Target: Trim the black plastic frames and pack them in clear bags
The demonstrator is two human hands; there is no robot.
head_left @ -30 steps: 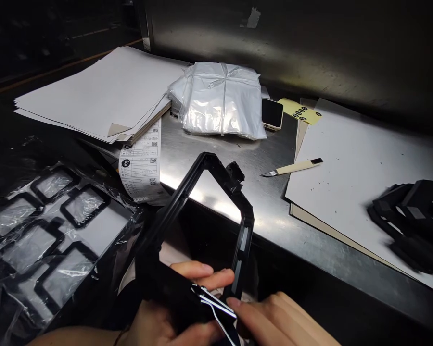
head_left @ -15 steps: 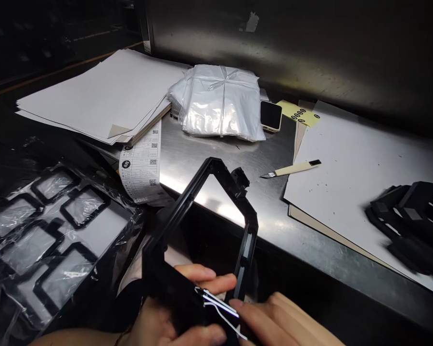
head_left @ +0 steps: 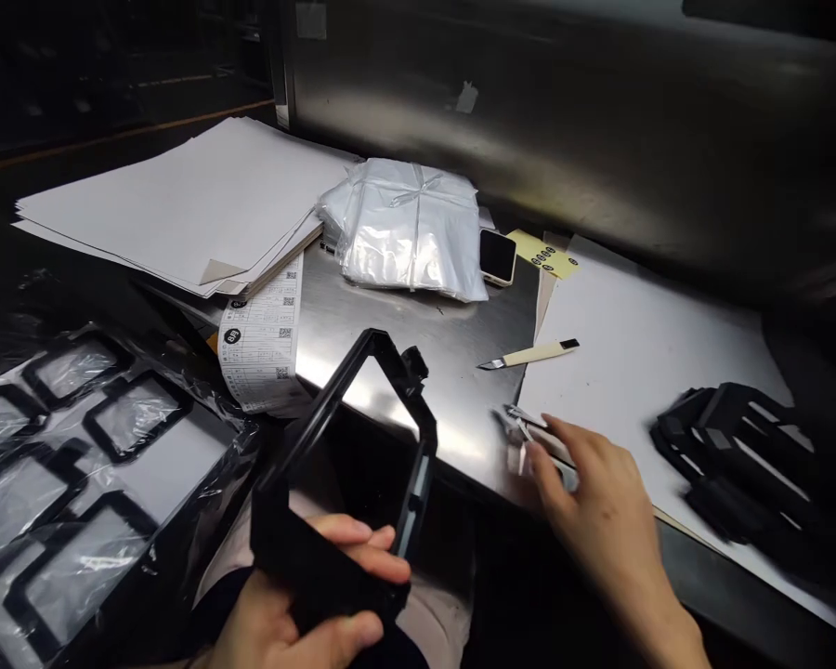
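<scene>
Across from the frame to the counter's edge: that is where the person's right hand has gone, having worked at the lower corner half a second ago. Between its thumb and forefinger, which stand slightly apart, is a slim, silvery, blurred tool; I cannot tell whether they are clamped on it. The left hand is where it was, gripping the angular matte-black open frame by its lower end, fingers through the opening and thumb in front. That frame is tilted up before the person, its far end showing against the brushed, shiny metal counter, with a small block jutting from its right upper side.

Near the right hand, a pointed knife with a smooth cream handle rests partly on a flat white sheet, which also carries a heap of ridged black pieces. Farther back lies a glossy, tied bundle of clear plastic packets, beside a thick stack of matte white sheets.
</scene>
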